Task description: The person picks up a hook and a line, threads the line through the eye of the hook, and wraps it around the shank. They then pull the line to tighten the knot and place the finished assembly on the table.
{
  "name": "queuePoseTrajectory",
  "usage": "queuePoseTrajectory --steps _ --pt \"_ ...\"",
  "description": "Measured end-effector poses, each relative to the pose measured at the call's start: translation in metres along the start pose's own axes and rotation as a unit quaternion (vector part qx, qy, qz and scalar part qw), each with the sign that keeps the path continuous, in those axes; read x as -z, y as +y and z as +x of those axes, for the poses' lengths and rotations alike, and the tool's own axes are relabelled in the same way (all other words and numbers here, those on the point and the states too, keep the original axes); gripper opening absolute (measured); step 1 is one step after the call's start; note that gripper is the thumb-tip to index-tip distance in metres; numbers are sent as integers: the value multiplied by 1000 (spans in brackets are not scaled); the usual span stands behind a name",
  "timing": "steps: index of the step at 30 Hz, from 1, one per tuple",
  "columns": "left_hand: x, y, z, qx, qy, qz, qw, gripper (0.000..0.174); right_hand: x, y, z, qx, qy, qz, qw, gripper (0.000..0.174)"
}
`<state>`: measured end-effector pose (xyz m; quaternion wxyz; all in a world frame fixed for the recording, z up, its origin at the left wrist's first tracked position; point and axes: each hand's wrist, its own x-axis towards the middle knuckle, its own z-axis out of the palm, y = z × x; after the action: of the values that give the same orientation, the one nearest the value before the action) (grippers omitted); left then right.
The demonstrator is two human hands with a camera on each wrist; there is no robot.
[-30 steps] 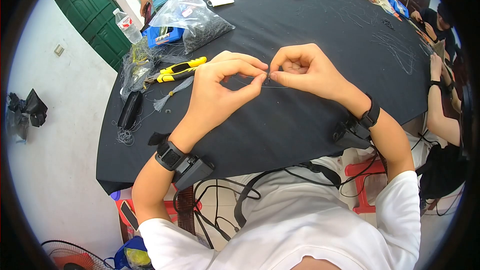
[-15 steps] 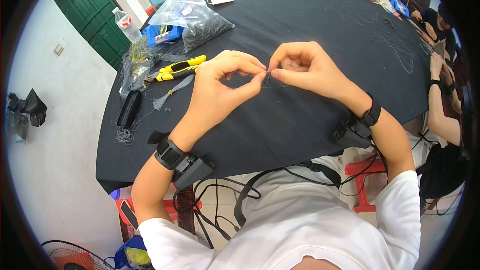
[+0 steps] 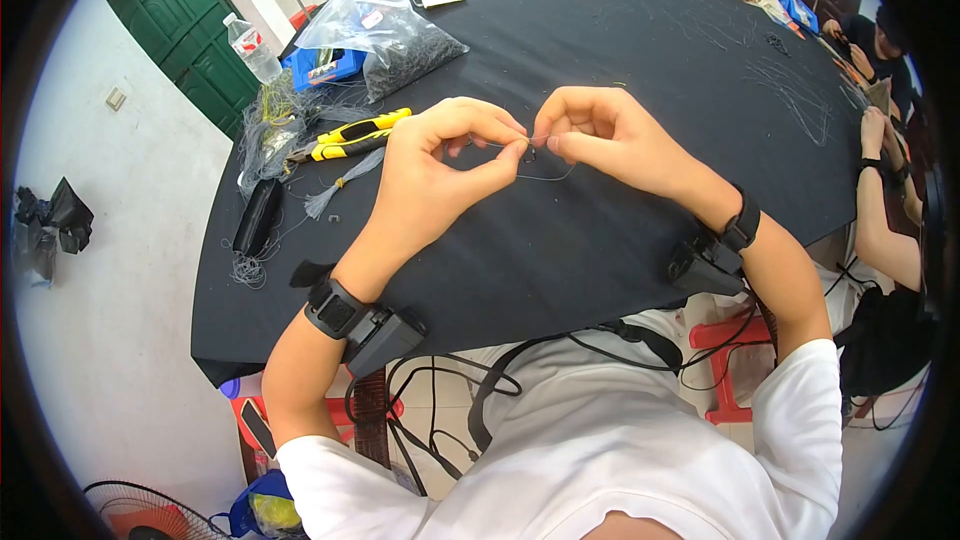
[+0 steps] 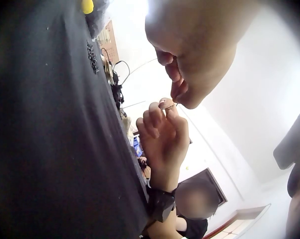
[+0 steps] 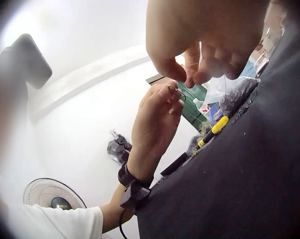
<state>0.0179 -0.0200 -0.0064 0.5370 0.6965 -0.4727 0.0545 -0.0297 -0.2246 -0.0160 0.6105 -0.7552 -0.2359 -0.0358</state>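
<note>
My left hand (image 3: 435, 165) pinches a tiny dark fish hook (image 3: 532, 154) between thumb and forefinger, and its bend pokes out past the fingertips (image 5: 165, 92). A thin, clear fishing line (image 3: 545, 178) runs from there and hangs in a shallow loop below the two hands. Just to the right, my right hand (image 3: 615, 145) pinches the line close to the hook, its other fingers curled in. Both hands are raised above the black-covered table (image 3: 600, 240), fingertips almost meeting.
Yellow-handled pliers (image 3: 360, 135), a tied bundle of line (image 3: 340, 185) and a black cylindrical item (image 3: 259, 215) lie at left. Behind them are tangled line (image 3: 270, 135), a blue box (image 3: 330, 70), a bottle (image 3: 255, 50) and a clear bag (image 3: 410, 55) of small dark pieces. Other people are around the table.
The left hand has drawn slightly left, widening the small gap at the fingertips. The loop of line hangs a little lower. In the background, the person in blue has shifted.
</note>
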Motion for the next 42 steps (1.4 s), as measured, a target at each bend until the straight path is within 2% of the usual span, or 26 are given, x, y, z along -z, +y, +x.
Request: queuePoseTrajectory --steps 1,4,8,13,20,24,30,36,39,42 --pt "-1 1 0 -1 7 -5 1000 6 0 2 1 4 9 9 1000 12" --pt "0 2 1 3 11 -6 1000 6 -1 -7 -2 -64 45 8 997 13" --pt "2 0 2 25 4 -17 1000 7 1 -5 -1 -74 46 26 996 13" --pt "-1 -5 2 75 36 -144 986 8 -2 -3 -1 -112 47 43 992 14" --pt "-4 -6 3 124 43 -163 978 10 -15 7 -2 -147 0 105 983 13" --pt "-9 -8 3 122 55 -183 974 12 -17 8 -3 -146 -26 138 979 14" --pt "-8 -10 2 136 52 -171 974 13 -19 4 -4 -166 -17 155 974 16" --pt "-4 -14 4 120 56 -143 981 12 -12 6 -3 -122 24 93 988 13" --pt "-2 -16 4 116 56 -136 982 12 -12 6 -4 -23 57 16 998 9" --pt "-3 -13 4 113 57 -132 983 12 -11 3 -4 67 102 -116 986 6"
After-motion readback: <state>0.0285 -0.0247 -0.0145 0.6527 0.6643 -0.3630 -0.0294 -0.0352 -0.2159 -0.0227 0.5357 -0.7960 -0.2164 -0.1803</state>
